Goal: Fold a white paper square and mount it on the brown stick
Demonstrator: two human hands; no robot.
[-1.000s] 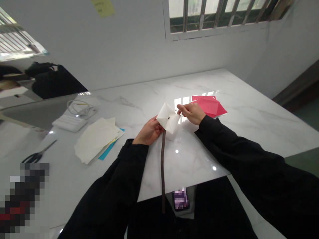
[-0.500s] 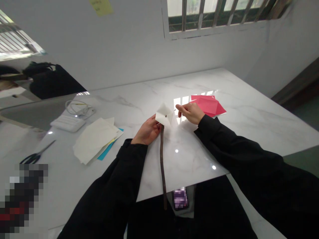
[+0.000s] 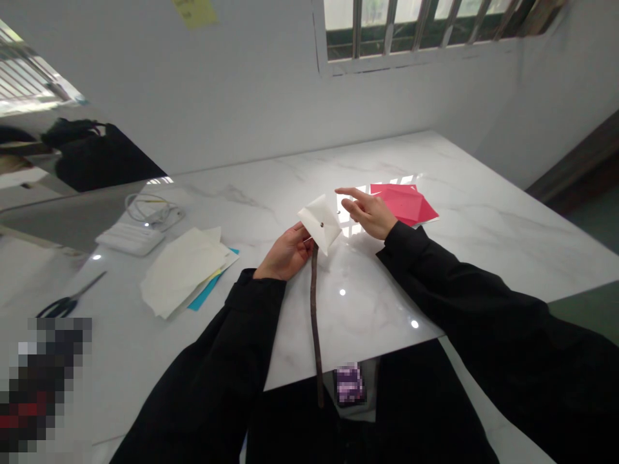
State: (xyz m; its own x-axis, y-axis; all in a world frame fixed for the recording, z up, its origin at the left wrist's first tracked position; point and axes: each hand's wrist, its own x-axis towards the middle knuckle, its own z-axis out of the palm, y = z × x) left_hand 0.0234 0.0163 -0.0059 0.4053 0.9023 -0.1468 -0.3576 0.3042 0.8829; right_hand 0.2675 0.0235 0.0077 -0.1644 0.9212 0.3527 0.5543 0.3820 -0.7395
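A white paper pinwheel (image 3: 331, 222) with a small dark pin at its centre sits at the top of a brown stick (image 3: 314, 309). My left hand (image 3: 286, 252) is closed around the stick's upper end, just behind the paper, and its fingertips are partly hidden. The stick hangs down past the table's front edge. To the right of the pinwheel, my right hand (image 3: 368, 212) is held in the air with its index finger stretched out and the thumb apart. Nothing is in it, and a small gap separates it from the paper.
Red paper sheets (image 3: 403, 205) lie beyond my right hand. On the left are cream sheets (image 3: 178, 274) over blue paper (image 3: 207, 293), scissors (image 3: 72, 299), and a white box (image 3: 130, 238) beside a coiled cable (image 3: 149, 209). The marble-patterned table (image 3: 387, 290) meets a wall at the back.
The pinwheel has turned on its pin to a different angle. My right index finger has stretched out and up from a more curled pose. My left hand has stayed in place.
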